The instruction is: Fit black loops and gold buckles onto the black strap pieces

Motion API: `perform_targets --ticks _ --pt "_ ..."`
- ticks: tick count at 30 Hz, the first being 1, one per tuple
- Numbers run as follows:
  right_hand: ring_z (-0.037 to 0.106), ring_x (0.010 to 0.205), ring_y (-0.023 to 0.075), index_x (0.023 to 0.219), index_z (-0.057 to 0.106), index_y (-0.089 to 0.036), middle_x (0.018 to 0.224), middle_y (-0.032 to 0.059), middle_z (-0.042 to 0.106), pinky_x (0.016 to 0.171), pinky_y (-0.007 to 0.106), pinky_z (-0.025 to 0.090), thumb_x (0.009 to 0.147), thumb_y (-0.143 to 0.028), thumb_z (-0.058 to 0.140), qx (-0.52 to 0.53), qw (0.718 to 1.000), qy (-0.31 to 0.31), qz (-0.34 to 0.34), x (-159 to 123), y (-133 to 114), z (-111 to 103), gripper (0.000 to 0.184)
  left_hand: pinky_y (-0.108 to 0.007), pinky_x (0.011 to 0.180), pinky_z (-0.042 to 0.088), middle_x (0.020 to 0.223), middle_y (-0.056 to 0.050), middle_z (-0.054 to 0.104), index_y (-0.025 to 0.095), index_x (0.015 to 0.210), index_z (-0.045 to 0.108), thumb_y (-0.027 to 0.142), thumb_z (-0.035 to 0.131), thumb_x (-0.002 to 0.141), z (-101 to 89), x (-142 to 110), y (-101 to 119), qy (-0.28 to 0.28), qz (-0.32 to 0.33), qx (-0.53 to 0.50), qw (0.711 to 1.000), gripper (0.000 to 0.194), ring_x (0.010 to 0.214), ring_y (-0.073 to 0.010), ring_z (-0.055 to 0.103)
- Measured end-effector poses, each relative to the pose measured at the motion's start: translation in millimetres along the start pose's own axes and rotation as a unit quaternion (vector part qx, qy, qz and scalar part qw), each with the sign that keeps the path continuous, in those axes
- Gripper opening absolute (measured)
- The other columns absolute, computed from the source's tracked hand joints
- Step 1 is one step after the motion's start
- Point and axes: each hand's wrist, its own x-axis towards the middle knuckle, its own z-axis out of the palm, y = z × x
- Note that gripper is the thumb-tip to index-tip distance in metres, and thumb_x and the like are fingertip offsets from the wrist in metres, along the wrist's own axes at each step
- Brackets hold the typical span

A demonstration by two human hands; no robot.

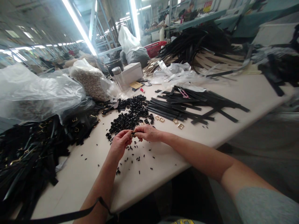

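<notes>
My left hand [121, 142] and my right hand [147, 133] meet over the table, fingertips pinched together. Between them is a small black piece [133, 134] with a gold glint; the fingers hide most of it. Just beyond lies a heap of small black loops [127, 119]. Several gold buckles [159, 118] lie past my right hand, beside a spread of flat black straps [168, 107]. Tiny dark bits [138, 158] are scattered on the tabletop below my hands. A black strap [79, 214] crosses over my left forearm.
At the left is a big pile of black straps with gold buckles [28, 155], with filled plastic bags [90, 81] behind. A bottle [119, 79], white box [132, 73] and pink snips [183, 93] sit farther back. Long black strips [198, 43] are heaped at the rear.
</notes>
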Motion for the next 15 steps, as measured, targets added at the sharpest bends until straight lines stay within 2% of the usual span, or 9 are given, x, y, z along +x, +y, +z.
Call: perform_targets --ticks 3,7,10,13,15 --pt "0.045 0.050 0.0053 0.079 0.061 -0.013 0.059 -0.0034 0.057 0.050 0.017 0.033 0.089 -0.029 0.052 0.000 1.000 0.013 0.012 1 -2 2 0.021 -0.019 0.051 0.042 0.066 -0.001 0.064 0.014 0.091 0.073 0.037 0.078 0.068 3.4 -2 0 -0.001 0.061 0.074 0.995 0.033 0.053 -0.0071 0.051" --pt "0.041 0.043 0.0042 0.080 0.059 -0.013 0.058 -0.0046 0.055 0.044 0.017 0.032 0.089 -0.026 0.049 0.031 0.999 0.005 0.031 -1 -8 1 0.019 -0.021 0.054 0.045 0.070 -0.003 0.067 0.015 0.096 0.073 0.037 0.077 0.069 6.0 -7 3 0.010 0.098 0.144 0.985 0.034 0.056 -0.0090 0.053" --pt "0.044 0.044 0.0039 0.088 0.060 -0.014 0.064 -0.0043 0.058 0.044 0.016 0.034 0.084 -0.018 0.050 0.064 0.997 -0.031 0.032 -4 -12 -2 0.012 -0.021 0.054 0.046 0.068 -0.002 0.067 0.016 0.095 0.073 0.036 0.079 0.067 2.7 -6 5 0.020 0.085 0.122 0.989 0.035 0.055 -0.0096 0.055" --pt "0.052 0.051 0.0052 0.091 0.060 -0.015 0.072 -0.0028 0.062 0.048 0.015 0.041 0.077 -0.012 0.051 0.080 0.992 -0.087 0.041 -7 -16 -6 0.018 -0.019 0.051 0.045 0.067 -0.002 0.066 0.014 0.089 0.073 0.033 0.081 0.063 -2.8 -3 5 0.013 0.041 0.058 0.997 0.032 0.052 -0.0079 0.054" --pt "0.054 0.051 0.0059 0.092 0.061 -0.014 0.073 -0.0020 0.062 0.049 0.016 0.043 0.078 -0.014 0.050 0.081 0.987 -0.126 0.057 -8 -18 -8 0.018 -0.018 0.050 0.046 0.068 -0.002 0.066 0.014 0.084 0.072 0.031 0.083 0.060 -5.8 -1 6 0.015 0.017 0.020 1.000 0.031 0.052 -0.0075 0.055"
